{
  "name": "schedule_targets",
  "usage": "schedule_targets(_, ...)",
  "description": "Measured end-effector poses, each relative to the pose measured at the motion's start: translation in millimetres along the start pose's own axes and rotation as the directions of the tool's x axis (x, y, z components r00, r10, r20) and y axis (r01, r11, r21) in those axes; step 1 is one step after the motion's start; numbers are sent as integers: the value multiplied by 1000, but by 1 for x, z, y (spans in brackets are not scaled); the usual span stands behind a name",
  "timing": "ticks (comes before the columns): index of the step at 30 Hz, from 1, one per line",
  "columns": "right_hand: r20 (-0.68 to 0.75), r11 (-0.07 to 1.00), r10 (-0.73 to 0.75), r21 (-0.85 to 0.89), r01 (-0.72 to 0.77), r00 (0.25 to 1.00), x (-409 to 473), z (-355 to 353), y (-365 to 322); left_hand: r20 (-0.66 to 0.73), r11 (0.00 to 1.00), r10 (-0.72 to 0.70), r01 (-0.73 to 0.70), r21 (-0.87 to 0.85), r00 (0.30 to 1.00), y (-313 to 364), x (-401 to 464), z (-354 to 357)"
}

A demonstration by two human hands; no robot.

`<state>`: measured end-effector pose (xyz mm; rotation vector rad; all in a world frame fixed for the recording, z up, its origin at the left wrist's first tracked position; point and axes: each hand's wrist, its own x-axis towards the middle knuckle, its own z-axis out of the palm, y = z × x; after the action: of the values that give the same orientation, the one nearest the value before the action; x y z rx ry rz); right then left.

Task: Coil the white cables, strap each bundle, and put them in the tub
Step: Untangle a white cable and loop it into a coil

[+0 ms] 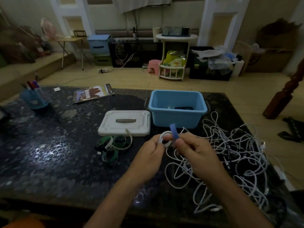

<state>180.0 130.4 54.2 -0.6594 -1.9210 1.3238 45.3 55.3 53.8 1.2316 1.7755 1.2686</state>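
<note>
Head view, looking down at a dark patterned table [49, 162] with both my hands raised above its near-right part. My left hand [148, 155] grips a small white coil [165, 139], held roughly upright with its ring facing me. My right hand [195, 153] pinches a blue strap [174, 132] between thumb and fingers; the strap stands nearly vertical, its long axis running up and down across the coil's right side, touching it or just beside it. Its free end pokes up above my fingers. I judge the wrap is still in progress and not closed, so the next move turns on passing that end around the coil.

Straight beyond the coil, near the table's far edge, sits the blue tub [177, 117], open, with something dark and small inside. Both hands are about equally near it, and nothing stands between coil and tub. A white lid [125, 123] lies just left of the tub. In front of the lid are spare straps [113, 145], green and pale. Loose white cables [230, 158] sprawl in a tangle over the right side of the table, some strands passing under my right hand, which could snag. A magazine [93, 94] and pen cup [34, 99] lie toward the far-left corner.
</note>
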Motion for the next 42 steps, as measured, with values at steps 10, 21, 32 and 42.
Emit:
schedule_targets(10,-39,988,137,74,-134,990,-3,6,-2,-8,974,-140,136,-183,990,11,-7,2)
schedule_targets(21,-141,990,135,-31,-141,981,-6,12,-4,-5,974,-159,156,-162,987,7,-9,6)
schedule_targets(32,-13,962,249,120,-246,968,-5,10,0,-120,985,-35,13,-173,992,7,0,-12)
schedule_targets(42,-18,965,240,-102,-241,970,-2,5,12,73,953,-37,58,-297,997,14,-9,-14)
